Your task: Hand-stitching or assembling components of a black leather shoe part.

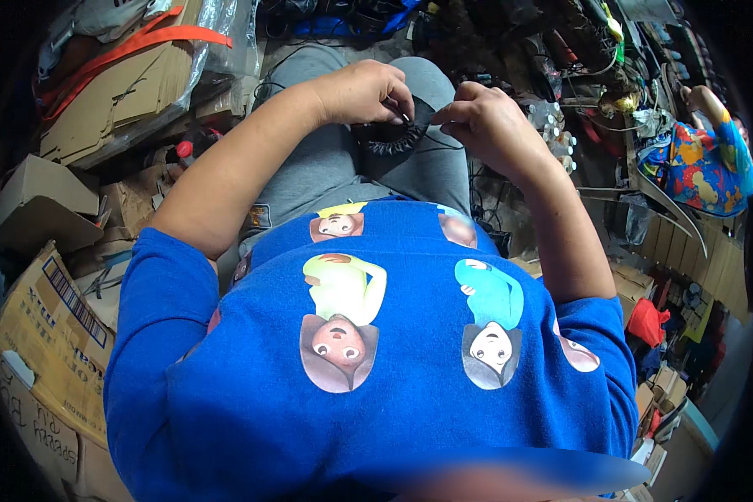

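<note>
A round black piece (391,140) with a ridged, gathered-looking inner edge rests over my lap, between my knees. My left hand (370,94) is closed at its upper edge, thumb and fingers pinched together. A small pale tip shows by those fingertips, too small to name. Just to the right, my right hand (487,121) is closed in a pinch, its fingertips a little apart from the left ones. A thin dark strand (445,142) runs from the black piece below the right fingertips. What exactly the right fingers pinch cannot be made out.
Flattened cardboard (125,105) with a red strap (184,35) is stacked at far left. Boxes (46,197) crowd my left side. Clear plastic bottles (552,134) stand beyond my right forearm. Another person in a colourful shirt (707,167) is at far right, near a curved metal strip (673,205).
</note>
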{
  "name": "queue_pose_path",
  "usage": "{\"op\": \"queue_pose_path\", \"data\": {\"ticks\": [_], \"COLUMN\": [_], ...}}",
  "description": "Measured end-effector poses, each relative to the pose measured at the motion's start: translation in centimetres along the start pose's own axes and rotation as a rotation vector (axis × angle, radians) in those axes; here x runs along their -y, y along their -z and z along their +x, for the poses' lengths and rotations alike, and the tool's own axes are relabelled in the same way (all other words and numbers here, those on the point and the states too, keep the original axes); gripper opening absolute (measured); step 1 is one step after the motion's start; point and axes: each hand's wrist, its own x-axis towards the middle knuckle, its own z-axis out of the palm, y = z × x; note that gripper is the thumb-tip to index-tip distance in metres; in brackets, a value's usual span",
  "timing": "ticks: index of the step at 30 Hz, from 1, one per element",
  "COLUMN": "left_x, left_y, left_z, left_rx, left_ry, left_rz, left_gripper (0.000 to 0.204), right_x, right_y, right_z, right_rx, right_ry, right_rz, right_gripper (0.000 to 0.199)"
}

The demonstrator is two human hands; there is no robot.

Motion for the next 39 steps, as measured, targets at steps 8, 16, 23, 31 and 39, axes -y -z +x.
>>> {"op": "queue_pose_path", "data": {"ticks": [8,16,23,31,39], "left_x": [-1.0,-0.2,0.1,0.2,-0.6], "left_y": [-0.1,-0.8,-0.6,-1.1,-0.9], "left_z": [0.0,-0.1,0.1,0.3,-1.1], "left_rx": [0.007,-0.08,-0.075,-0.071,-0.351], "left_ry": [-0.001,-0.105,-0.026,0.026,-0.024], "left_rz": [0.119,0.051,-0.039,-0.076,0.08], "left_gripper": [0.012,0.013,0.015,0.014,0.023], "right_x": [1.6,0.8,-0.6,-0.6,-2.5], "right_y": [0.3,-0.2,-1.4,-1.2,-3.5], "right_z": [0.2,1.4,0.9,1.0,0.4], "right_rx": [-0.01,0.028,0.008,0.044,0.163], "right_ry": [0.077,0.159,0.05,-0.001,-0.311], "right_rz": [-0.211,-0.158,0.15,0.113,0.899], "right_gripper": [0.013,0.008,0.009,0.013,0.021]}}
